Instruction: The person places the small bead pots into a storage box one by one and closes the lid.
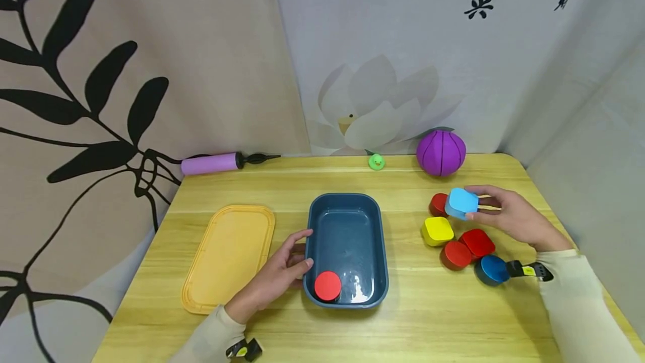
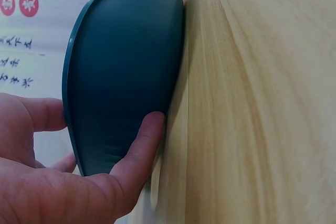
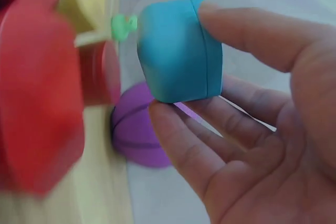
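Observation:
My right hand (image 1: 511, 214) pinches a light blue rounded-square block (image 3: 176, 51) between thumb and fingers; a seam runs near one face. The block is held up beside a red round block (image 1: 438, 205). My left hand (image 1: 277, 273) lies along the left long side of a dark blue rectangular tub (image 1: 380, 251). In the left wrist view its thumb (image 2: 147, 135) presses the tub's outer wall and a finger meets the rim. Inside the tub, a red round block (image 1: 327, 286) sits in the near left corner.
Below the held block stand a yellow block (image 1: 437, 231), a red round block (image 1: 456, 255), a red squarish block (image 1: 477, 243) and a blue round block (image 1: 491, 270). A yellow tray (image 1: 229, 256) lies left. Behind are a purple pump (image 1: 211, 163), a green duck (image 1: 376, 162) and a purple ball (image 1: 440, 153).

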Demonstrator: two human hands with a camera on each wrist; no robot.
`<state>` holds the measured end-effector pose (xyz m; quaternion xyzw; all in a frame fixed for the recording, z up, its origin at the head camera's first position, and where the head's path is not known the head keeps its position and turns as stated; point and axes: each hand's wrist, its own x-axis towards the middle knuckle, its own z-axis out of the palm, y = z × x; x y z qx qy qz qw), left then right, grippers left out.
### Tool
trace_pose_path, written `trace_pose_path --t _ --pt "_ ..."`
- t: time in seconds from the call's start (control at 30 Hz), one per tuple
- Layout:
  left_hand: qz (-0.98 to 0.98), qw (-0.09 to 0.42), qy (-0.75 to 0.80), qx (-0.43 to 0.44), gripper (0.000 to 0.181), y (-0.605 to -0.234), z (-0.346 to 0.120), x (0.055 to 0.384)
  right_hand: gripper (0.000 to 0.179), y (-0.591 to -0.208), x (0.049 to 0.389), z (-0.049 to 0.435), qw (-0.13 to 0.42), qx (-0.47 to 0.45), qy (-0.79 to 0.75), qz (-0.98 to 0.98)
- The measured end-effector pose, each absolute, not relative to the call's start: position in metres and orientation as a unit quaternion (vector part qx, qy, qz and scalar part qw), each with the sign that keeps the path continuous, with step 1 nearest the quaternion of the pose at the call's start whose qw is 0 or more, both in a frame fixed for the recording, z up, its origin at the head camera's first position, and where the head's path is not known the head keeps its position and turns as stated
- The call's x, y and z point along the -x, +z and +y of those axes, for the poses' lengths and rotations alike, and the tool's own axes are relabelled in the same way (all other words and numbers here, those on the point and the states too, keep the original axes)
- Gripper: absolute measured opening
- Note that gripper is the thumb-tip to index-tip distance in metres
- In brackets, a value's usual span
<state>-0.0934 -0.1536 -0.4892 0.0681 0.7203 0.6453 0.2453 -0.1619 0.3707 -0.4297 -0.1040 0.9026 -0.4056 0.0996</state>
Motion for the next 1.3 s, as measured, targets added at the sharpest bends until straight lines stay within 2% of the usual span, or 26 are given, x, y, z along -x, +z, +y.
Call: trace_pose_path --t 0.4,0.73,1.07,1.3 --pt "0.722 0.245 0.644 -0.071 0.065 -0.491 -0.154 0.096 0.060 -0.413 0.154 0.310 0.090 0.169 -0.443 0.876" --pt "0.716 0.250 0.648 -0.072 0.065 -0.493 -0.156 0.097 0.065 -0.416 0.151 0.261 0.086 0.255 -0.422 0.866" --pt "0.716 0.246 0.650 -0.072 0.065 -0.494 -0.155 0.097 0.063 -0.422 0.144 0.222 0.099 0.288 -0.437 0.846" --pt "0.715 0.245 0.651 -0.072 0.065 -0.494 -0.156 0.096 0.063 -0.433 0.142 0.198 0.075 0.340 -0.403 0.846"
